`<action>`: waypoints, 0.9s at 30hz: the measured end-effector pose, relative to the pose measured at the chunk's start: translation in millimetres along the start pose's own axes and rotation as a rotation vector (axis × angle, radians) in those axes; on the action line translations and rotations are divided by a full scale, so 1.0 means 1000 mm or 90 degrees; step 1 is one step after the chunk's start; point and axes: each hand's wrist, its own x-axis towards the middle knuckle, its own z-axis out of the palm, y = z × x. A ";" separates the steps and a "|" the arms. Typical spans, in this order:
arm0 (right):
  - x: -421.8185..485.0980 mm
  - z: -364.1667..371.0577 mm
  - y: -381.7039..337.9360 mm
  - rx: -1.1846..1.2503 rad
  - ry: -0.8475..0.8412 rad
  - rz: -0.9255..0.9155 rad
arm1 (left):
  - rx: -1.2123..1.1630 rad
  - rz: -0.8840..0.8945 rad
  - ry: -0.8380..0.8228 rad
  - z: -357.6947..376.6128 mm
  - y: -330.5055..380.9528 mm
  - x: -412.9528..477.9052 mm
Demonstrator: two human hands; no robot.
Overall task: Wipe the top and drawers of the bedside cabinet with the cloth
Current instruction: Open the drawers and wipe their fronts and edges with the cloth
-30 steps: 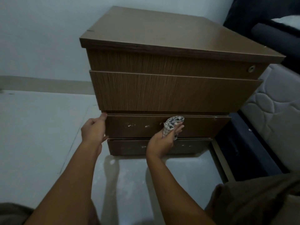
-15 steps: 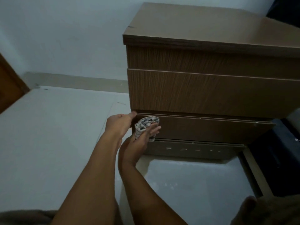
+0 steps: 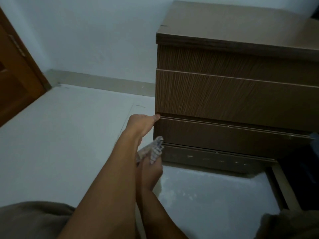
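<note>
You are gripping the bunched white-and-blue checked cloth (image 3: 156, 149) in your right hand (image 3: 151, 169), at the left end of the brown wood-grain bedside cabinet's (image 3: 241, 94) bottom drawer (image 3: 215, 157), your left hand (image 3: 141, 123) touching the corner of the drawer above (image 3: 224, 135), its grip impossible to tell.

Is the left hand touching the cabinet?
Touching. The head view shows the left hand with its thumb tip on the front left corner of the cabinet, by the top of a drawer. The right hand holds the cloth.
</note>
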 end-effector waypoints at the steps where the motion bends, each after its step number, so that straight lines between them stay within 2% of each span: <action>1: 0.001 -0.007 -0.004 -0.015 0.070 -0.036 | 0.000 0.002 0.003 0.000 -0.001 0.000; 2: 0.005 -0.013 -0.008 -0.009 0.135 -0.066 | 0.002 0.008 0.008 0.001 -0.001 0.000; 4: 0.014 -0.018 -0.017 0.032 0.197 -0.087 | 0.003 0.014 0.008 0.001 -0.002 0.001; 8: 0.035 -0.002 -0.032 0.018 0.199 -0.093 | -0.001 0.019 0.007 0.002 -0.004 0.005; 12: 0.026 0.016 -0.027 -0.102 0.096 -0.084 | 0.004 0.016 0.009 0.004 -0.008 0.011; 17: 0.003 0.012 -0.025 -0.179 -0.178 -0.175 | 0.023 0.024 0.014 0.005 -0.012 0.016; 19: 0.012 0.005 -0.025 -0.233 -0.245 -0.185 | 0.007 0.023 0.017 0.006 -0.014 0.017; 23: 0.038 -0.034 -0.035 -0.290 -0.346 -0.134 | -0.063 0.018 0.034 0.008 -0.017 0.017; 27: 0.066 -0.085 -0.039 -0.274 -0.390 0.008 | -0.136 0.034 0.060 0.015 -0.025 0.009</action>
